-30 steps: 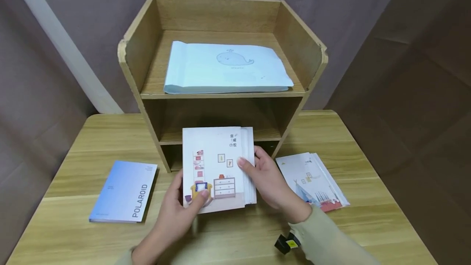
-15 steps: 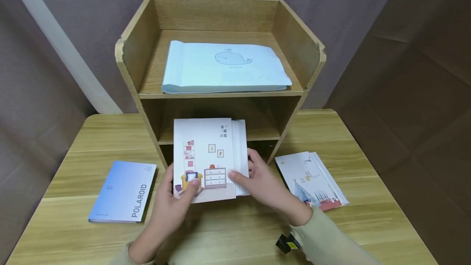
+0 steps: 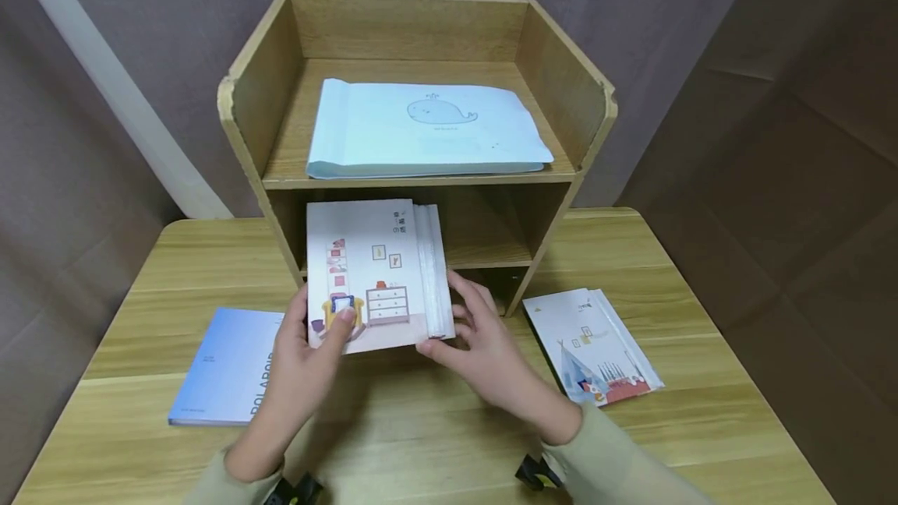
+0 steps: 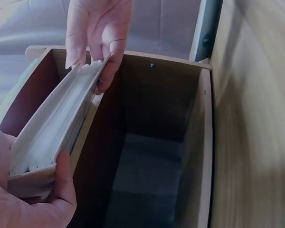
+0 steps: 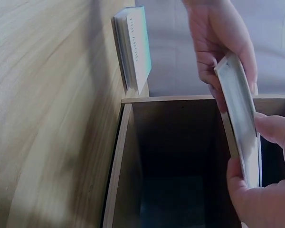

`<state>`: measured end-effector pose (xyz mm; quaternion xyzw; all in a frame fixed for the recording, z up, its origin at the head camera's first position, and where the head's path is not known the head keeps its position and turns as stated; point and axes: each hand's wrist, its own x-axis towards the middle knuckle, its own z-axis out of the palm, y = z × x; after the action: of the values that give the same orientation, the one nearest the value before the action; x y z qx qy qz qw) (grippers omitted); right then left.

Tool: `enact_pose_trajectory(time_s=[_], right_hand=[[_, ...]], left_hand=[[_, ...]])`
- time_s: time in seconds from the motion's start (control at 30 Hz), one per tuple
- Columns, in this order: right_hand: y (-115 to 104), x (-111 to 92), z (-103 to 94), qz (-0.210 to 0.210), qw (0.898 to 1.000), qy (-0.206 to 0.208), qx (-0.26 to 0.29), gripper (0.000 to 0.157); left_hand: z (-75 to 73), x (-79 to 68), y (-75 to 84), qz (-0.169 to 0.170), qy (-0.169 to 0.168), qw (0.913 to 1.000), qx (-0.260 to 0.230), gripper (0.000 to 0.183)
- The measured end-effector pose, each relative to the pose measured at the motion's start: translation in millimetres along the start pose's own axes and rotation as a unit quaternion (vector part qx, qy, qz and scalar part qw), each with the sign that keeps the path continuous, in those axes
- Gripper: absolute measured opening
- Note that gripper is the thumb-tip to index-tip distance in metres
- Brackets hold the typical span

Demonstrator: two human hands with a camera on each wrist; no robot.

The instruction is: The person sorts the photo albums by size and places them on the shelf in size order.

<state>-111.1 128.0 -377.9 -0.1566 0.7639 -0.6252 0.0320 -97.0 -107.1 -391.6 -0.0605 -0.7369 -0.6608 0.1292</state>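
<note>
A white photo album [image 3: 365, 256] with a drawn armchair and dresser on its cover is held in front of the shelf's middle compartment. My left hand [image 3: 302, 365] grips its lower left side, thumb on the cover and fingers underneath. At the lower right corner, my right hand [image 3: 491, 357] holds the spine side between thumb and fingers. The left wrist view shows the page edges [image 4: 57, 118] between the covers, with my left hand [image 4: 33, 190] around the near end. In the right wrist view the album [image 5: 240, 114] lies over a shelf board's front edge.
A wooden shelf [image 3: 421, 181] stands on the table [image 3: 421, 443]. A whale-print album [image 3: 435, 131] lies on its top level. A blue POLAROID album [image 3: 217, 365] lies left, partly behind my left hand; another white album [image 3: 596, 349] with a tent drawing lies right.
Both hands have carried the album forward and left, up to the middle compartment. My right thumb has slid from the cover to the lower corner of the spine side.
</note>
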Motion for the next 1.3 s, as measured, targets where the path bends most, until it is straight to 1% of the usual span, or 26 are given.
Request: enact_pose_trajectory(time_s=[0.1, 0.2, 0.3, 0.43, 0.5, 0.63, 0.77, 0.83, 0.9, 1.0, 1.1, 1.2, 1.3], right_hand=[[1.8, 0.0, 0.7, -0.025, 1.0, -0.005, -0.013, 0.084], [3.0, -0.5, 1.2, -0.04, 0.999, 0.003, -0.037, 0.076], [3.5, -0.8, 1.6, -0.056, 0.997, 0.012, -0.054, 0.066], [3.4, -0.4, 1.0, -0.078, 0.993, 0.028, -0.081, 0.053], [3.2, 0.5, 0.4, -0.086, 0.991, 0.034, -0.093, 0.049], [1.4, 2.8, 0.8, -0.093, 0.991, 0.037, -0.091, 0.046], [-1.3, 4.6, 2.7, -0.084, 0.992, 0.035, -0.086, 0.046], [-2.6, 5.4, 3.4, -0.081, 0.992, 0.032, -0.096, 0.047], [-4.2, 6.3, 3.8, -0.081, 0.989, 0.03, -0.12, 0.049], [-5.8, 7.6, 3.4, -0.09, 0.98, 0.027, -0.173, 0.052], [-7.5, 8.6, 3.1, -0.111, 0.966, 0.022, -0.233, 0.053], [-8.6, 9.7, 3.2, -0.139, 0.946, 0.016, -0.293, 0.052], [-8.2, 11.4, 3.4, -0.17, 0.925, 0.016, -0.34, 0.052]], left_hand=[[-2.1, 0.7, 1.8, -0.006, -0.003, 1.0, -0.003, 0.05], [-3.0, 0.5, 4.5, -0.009, -0.001, 0.9999, -0.009, 0.054], [-4.0, 0.6, 8.2, 0.004, 0.001, 0.9998, -0.021, 0.057], [-5.6, 0.3, 12.0, 0.03, 0.003, 0.9993, -0.023, 0.062], [-6.1, -0.1, 13.2, 0.034, 0.002, 0.9991, -0.027, 0.066], [-7.1, -1.7, 14.2, 0.036, -0.004, 0.9986, -0.038, 0.074], [-8.5, -3.4, 12.3, 0.04, -0.007, 0.9989, -0.022, 0.08], [-9.2, -3.9, 10.0, 0.053, -0.009, 0.9985, -0.008, 0.082], [-9.9, -4.3, 7.2, 0.071, -0.011, 0.9974, 0.006, 0.084], [-10.7, -4.4, 3.3, 0.105, -0.012, 0.994, 0.027, 0.086], [-11.6, -3.8, 0.3, 0.135, -0.005, 0.9894, 0.053, 0.087], [-12.2, -2.2, -2.6, 0.162, 0.006, 0.9831, 0.084, 0.086], [-12.5, -0.4, -4.7, 0.184, 0.02, 0.977, 0.105, 0.083]])
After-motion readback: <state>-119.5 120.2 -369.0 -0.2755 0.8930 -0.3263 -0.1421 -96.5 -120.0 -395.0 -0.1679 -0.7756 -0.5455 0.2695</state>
